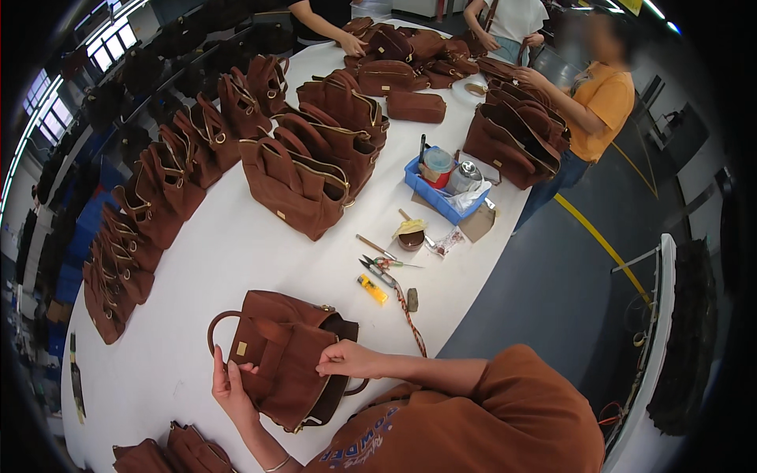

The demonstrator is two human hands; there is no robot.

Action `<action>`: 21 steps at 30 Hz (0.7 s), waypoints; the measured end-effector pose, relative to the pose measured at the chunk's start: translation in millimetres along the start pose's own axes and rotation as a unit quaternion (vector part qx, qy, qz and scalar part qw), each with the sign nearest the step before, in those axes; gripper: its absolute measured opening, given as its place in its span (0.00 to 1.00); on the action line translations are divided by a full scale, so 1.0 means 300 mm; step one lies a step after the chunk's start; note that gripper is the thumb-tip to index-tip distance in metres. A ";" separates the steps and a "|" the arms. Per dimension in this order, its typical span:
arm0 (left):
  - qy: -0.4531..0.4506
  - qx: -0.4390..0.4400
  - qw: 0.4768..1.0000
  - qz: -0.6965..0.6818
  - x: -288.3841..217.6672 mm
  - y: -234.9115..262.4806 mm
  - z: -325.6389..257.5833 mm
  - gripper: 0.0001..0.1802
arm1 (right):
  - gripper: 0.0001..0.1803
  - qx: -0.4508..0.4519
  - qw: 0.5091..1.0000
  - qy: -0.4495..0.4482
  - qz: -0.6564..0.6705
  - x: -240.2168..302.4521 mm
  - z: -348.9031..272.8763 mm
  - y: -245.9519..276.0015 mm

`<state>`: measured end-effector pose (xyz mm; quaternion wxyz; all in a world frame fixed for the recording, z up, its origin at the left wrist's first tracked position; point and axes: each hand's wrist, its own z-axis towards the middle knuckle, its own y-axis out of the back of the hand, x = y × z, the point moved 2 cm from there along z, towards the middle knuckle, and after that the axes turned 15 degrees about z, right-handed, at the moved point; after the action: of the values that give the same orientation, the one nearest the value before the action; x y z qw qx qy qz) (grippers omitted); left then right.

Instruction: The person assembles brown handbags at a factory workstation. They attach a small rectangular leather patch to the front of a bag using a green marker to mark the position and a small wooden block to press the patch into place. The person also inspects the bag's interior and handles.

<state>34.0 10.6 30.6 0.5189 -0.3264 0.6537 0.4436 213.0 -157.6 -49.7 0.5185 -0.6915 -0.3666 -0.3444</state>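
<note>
Left grip (pixel 234 400) spreads loosely at the brown handbag (pixel 296 377); right grip (pixel 348 360) pinches, contents unclear.

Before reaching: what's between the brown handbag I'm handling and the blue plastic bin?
In the head view: yellow lighter, dark snips, slim tools and a brown pot.

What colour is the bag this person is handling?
The bag is reddish brown, with a small gold-coloured plate; the head view shows it best.
</note>
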 end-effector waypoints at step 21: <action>0.068 0.044 0.995 -0.060 0.088 0.034 0.030 0.23 | 0.21 -0.148 0.982 -0.071 0.093 0.159 -0.043 0.061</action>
<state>22.0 23.8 7.0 0.5128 -0.3715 0.6853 0.3596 251.2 -166.4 -14.5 0.4128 -0.8143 -0.2822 -0.2949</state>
